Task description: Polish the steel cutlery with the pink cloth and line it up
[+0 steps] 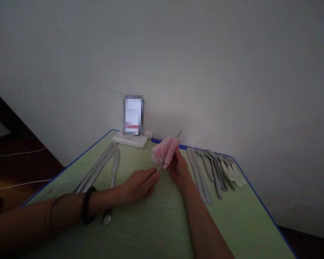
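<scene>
"How far along do we look?"

"Partway through one piece, we'd judge. Our left hand [143,185] is closed round the handle end of a knife [160,166], and our right hand [179,167] pinches a pink cloth [166,149] about its blade. That's over the far half of the table [156,230], with the tip poking out past the cloth."

"What lies around it?"

"Three knives [115,163] near the left edge, crossed in view by our left forearm [105,202]. Toward the far right corner, two other knives [202,176], then spoons and other cutlery [217,183] bunched by the right edge."

"So which side is done?"

"We can't tell; in this dim light neither group looks plainly cleaner. The wiping seems unfinished on this knife; one group may be done, the other left."
</scene>
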A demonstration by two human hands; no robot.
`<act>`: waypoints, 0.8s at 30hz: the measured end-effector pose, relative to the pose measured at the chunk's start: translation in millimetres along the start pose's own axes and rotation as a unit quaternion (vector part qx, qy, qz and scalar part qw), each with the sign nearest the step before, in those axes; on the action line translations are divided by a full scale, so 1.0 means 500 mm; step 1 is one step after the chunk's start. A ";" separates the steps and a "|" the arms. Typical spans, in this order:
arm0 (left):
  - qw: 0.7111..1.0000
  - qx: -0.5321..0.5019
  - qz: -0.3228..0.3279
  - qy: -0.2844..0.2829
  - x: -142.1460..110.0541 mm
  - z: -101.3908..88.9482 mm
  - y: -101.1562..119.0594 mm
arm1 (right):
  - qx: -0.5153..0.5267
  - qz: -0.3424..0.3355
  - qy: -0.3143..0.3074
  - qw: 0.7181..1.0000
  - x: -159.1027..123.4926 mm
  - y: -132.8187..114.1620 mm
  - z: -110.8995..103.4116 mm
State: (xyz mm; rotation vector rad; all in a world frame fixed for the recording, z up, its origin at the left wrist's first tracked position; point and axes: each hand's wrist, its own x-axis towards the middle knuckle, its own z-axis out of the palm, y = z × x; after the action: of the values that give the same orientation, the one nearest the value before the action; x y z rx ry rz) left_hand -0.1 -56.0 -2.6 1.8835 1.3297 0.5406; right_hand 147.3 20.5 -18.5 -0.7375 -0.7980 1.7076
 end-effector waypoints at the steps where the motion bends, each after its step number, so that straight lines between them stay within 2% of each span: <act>1: 1.000 0.007 -0.003 0.003 0.001 0.000 -0.002 | -0.004 0.007 -0.015 1.000 0.000 0.002 -0.001; 8: 0.997 0.081 -0.005 0.016 0.008 0.000 -0.001 | -0.020 -0.019 -0.068 0.997 -0.006 0.009 0.004; 12: 0.995 0.095 -0.017 0.012 0.008 0.001 0.005 | 0.012 -0.004 -0.054 0.998 -0.005 0.009 0.003; 16: 0.995 0.095 0.005 0.017 0.010 0.003 0.000 | 0.031 0.000 -0.038 0.999 0.003 0.009 -0.005; 18: 0.995 0.097 0.016 0.010 0.009 0.003 0.002 | 0.027 0.002 -0.037 0.999 0.005 0.007 -0.008; 24: 0.993 0.116 -0.023 0.004 0.002 -0.002 0.023 | -0.026 -0.012 -0.046 0.999 0.004 0.006 -0.006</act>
State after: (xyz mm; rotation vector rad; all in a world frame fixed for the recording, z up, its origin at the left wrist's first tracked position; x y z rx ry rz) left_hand 6.6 -56.8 6.8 2.0316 1.4916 0.3831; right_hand 147.5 22.2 -23.1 -0.6868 -0.9145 1.7144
